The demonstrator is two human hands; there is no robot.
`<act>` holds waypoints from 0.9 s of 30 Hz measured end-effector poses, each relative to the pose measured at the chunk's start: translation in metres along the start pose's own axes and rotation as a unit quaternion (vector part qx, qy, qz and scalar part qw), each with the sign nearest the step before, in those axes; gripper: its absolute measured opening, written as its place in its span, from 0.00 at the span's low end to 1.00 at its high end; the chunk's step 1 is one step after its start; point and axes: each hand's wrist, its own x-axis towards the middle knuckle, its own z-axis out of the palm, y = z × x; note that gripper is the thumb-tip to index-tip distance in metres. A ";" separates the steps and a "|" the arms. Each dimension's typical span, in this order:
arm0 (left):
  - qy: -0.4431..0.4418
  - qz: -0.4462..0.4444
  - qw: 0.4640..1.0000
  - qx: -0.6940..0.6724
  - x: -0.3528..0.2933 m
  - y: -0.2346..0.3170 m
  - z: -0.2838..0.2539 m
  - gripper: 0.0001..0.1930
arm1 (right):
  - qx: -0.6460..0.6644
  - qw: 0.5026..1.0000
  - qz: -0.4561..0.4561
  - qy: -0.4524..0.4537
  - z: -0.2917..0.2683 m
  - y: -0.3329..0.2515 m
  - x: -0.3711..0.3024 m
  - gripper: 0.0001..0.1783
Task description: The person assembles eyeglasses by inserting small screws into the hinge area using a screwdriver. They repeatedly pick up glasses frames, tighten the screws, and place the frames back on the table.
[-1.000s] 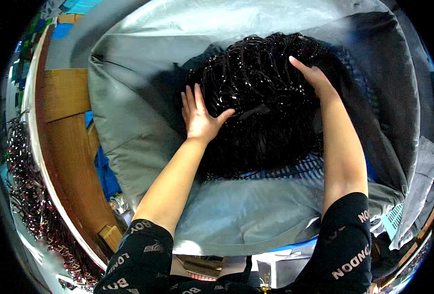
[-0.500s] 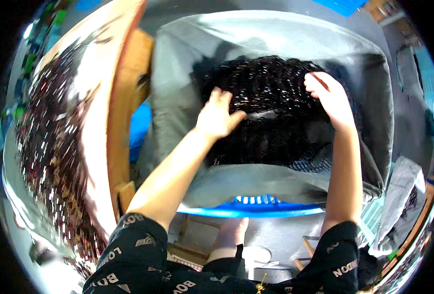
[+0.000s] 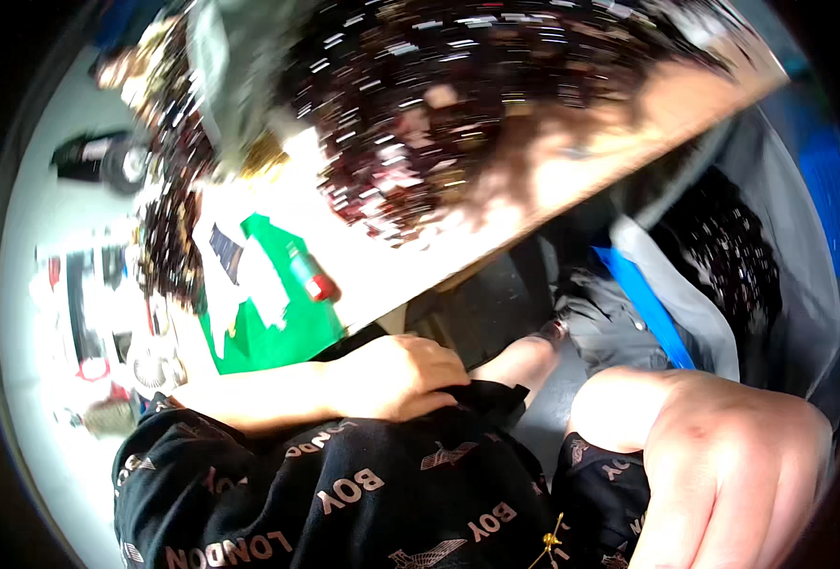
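My left hand (image 3: 410, 377) is low in front of my dark printed shirt, just below the front edge of the pale table (image 3: 572, 171). Its fingers are curled in, and whatever they may hold is hidden. Large and close at the lower right, my right hand (image 3: 738, 465) shows its back; the fingers point down and their tips run out of the picture. A heap of dark, shiny small pieces (image 3: 477, 85), blurred by motion, covers much of the table. Right of the table, a grey-lined bin (image 3: 809, 313) holds a dark, glossy mass (image 3: 723, 247).
On the table's near left corner lie a green sheet (image 3: 277, 346) and a small red-ended tube (image 3: 317, 284). Grey cloth (image 3: 240, 76) hangs over the heap's left part. A blue rim (image 3: 647, 308) edges the bin, and a blue object (image 3: 828, 199) stands beyond it.
The view has swung left toward the table, putting the bin at the right. Both hands have come out of the bin, the left to my front, the right up close.
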 end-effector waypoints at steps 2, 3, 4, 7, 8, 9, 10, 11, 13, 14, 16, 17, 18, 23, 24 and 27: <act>0.038 -0.054 0.998 0.001 -0.073 -0.006 -0.001 0.11 | 0.008 0.999 -0.051 0.005 0.017 0.079 0.005 0.13; 0.045 -0.070 0.996 0.012 -0.109 -0.016 0.002 0.11 | 0.003 0.997 -0.076 0.014 0.026 0.120 0.009 0.13; 0.062 -0.099 0.993 0.015 -0.143 -0.022 0.003 0.10 | -0.001 1.000 -0.026 0.014 0.033 0.140 0.009 0.13; 0.141 -0.149 0.977 0.057 -0.233 -0.019 0.015 0.08 | -0.014 0.991 0.134 -0.013 0.051 0.206 -0.003 0.13; 0.166 -0.153 0.971 0.081 -0.268 -0.017 -0.003 0.08 | 0.006 0.991 0.136 -0.014 0.056 0.240 -0.007 0.12; 0.205 -0.151 0.964 0.073 -0.300 -0.019 -0.016 0.07 | -0.039 0.983 0.178 -0.017 0.045 0.269 -0.017 0.10; 0.295 -0.125 0.939 0.126 -0.340 -0.035 -0.008 0.05 | -0.074 0.972 0.223 -0.022 0.033 0.299 -0.028 0.09; 0.358 -0.149 0.913 0.124 -0.391 -0.059 -0.007 0.05 | -0.384 0.871 0.302 0.039 0.033 0.324 -0.032 0.08; 0.445 -0.304 0.830 0.145 -0.461 -0.086 0.011 0.08 | -0.807 0.481 0.342 -0.019 0.025 0.381 -0.051 0.15; 0.490 -0.325 0.800 0.119 -0.490 -0.097 0.022 0.08 | -0.916 0.272 0.258 -0.145 0.011 0.384 -0.059 0.18; 0.530 -0.355 0.770 0.002 -0.527 -0.121 0.040 0.09 | -0.907 0.249 0.334 -0.060 -0.034 0.369 -0.084 0.21; 0.534 -0.349 0.770 0.013 -0.541 -0.127 0.045 0.09 | -0.897 0.234 0.369 -0.073 -0.043 0.366 -0.090 0.22; 0.538 -0.346 0.768 0.022 -0.546 -0.129 0.045 0.10 | -0.883 0.219 0.405 -0.088 -0.047 0.363 -0.087 0.22; 0.423 -0.321 0.843 0.087 -0.590 -0.177 0.039 0.19 | -0.916 0.139 0.355 -0.126 -0.037 0.382 -0.089 0.22; 0.433 -0.283 0.852 0.082 -0.597 -0.180 0.040 0.19 | -0.911 0.127 0.375 -0.117 -0.035 0.386 -0.087 0.22; 0.478 -0.234 0.838 0.120 -0.602 -0.169 0.025 0.12 | -0.923 0.103 0.343 -0.141 -0.032 0.372 -0.093 0.22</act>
